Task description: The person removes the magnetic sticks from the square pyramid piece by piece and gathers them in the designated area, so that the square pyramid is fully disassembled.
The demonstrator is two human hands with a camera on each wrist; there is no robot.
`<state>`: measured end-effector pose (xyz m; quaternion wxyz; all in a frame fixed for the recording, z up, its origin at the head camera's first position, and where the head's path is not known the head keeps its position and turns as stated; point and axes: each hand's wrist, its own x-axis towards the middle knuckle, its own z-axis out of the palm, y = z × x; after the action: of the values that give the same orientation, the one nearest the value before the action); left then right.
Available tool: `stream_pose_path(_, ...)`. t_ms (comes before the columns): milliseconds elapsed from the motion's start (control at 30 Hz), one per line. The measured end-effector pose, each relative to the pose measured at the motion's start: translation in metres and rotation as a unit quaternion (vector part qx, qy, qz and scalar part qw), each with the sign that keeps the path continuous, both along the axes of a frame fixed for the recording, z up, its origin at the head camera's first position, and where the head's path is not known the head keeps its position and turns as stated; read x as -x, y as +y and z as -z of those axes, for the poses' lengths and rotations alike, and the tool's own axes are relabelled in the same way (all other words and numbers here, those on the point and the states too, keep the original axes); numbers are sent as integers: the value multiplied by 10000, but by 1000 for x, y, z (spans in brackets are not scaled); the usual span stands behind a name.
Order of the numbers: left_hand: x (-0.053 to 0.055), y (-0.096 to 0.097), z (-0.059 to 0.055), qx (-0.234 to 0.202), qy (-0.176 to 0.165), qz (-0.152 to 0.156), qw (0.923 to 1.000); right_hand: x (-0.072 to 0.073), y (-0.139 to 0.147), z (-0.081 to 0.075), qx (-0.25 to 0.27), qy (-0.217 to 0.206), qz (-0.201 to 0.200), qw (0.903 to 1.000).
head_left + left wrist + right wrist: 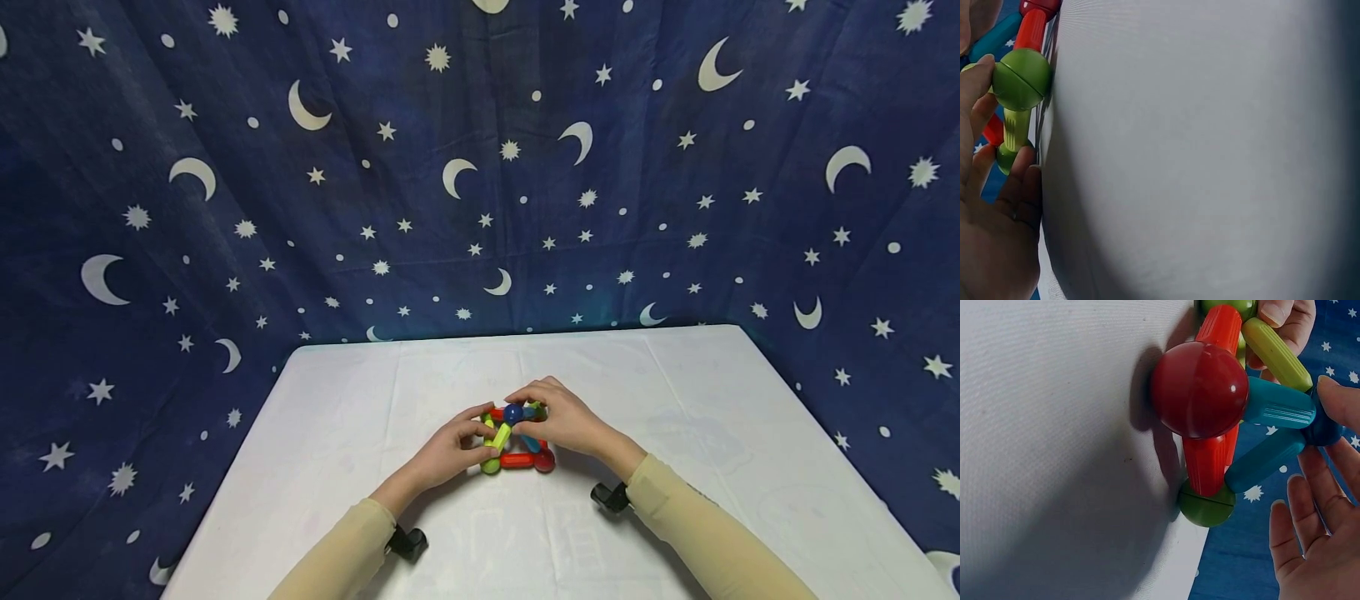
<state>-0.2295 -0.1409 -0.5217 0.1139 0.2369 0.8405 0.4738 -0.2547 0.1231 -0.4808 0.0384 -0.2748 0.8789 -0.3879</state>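
A pyramid-like frame of magnetic sticks and balls stands on the table. Its base has a red ball (pixel 544 460), a near green ball (pixel 1022 80), another green ball (pixel 1207 503) and red sticks (pixel 517 460). A dark blue ball (pixel 513 414) tops it, joined to two teal sticks (pixel 1266 462) and a yellow-green stick (pixel 501 439). My left hand (pixel 450 450) pinches this yellow-green stick beside the near green ball. My right hand (pixel 566 421) holds the blue ball between thumb and fingers. In the right wrist view, its other fingers extend below the ball.
A white cloth covers the table (pixel 675 517). Behind and at the sides hangs a dark blue curtain (pixel 420 208) with moons and stars. Black wrist cameras sit under the left cuff (pixel 407 543) and the right cuff (pixel 610 497).
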Motion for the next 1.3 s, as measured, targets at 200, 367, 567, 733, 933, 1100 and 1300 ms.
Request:
stream_pose_path(200,0,2,1,16,56,-42,10000,0,-1,-1,-70,14,46,10000)
stream_pose_path(367,-1,2,1,63,108,-57,9999,-1,-2,-3,-106,32,39,9999)
stream_pose_path(567,-1,2,1,90,133,-71,9998,-1,-4,-4,-115,107,-55,9999)
stream_pose_path(733,-1,2,2,79,126,-55,9999,-2,-4,-2,-78,78,-15,9999)
stream_pose_path(933,-1,3,2,73,125,-42,9999,-3,-5,-1,-27,10,158,9999)
stream_pose_path(1100,-1,4,2,79,114,-56,9999,-4,-5,0,-37,102,166,9998)
stream_pose_path(1300,-1,3,4,55,106,-31,9999,-4,-5,0,-16,60,157,9999)
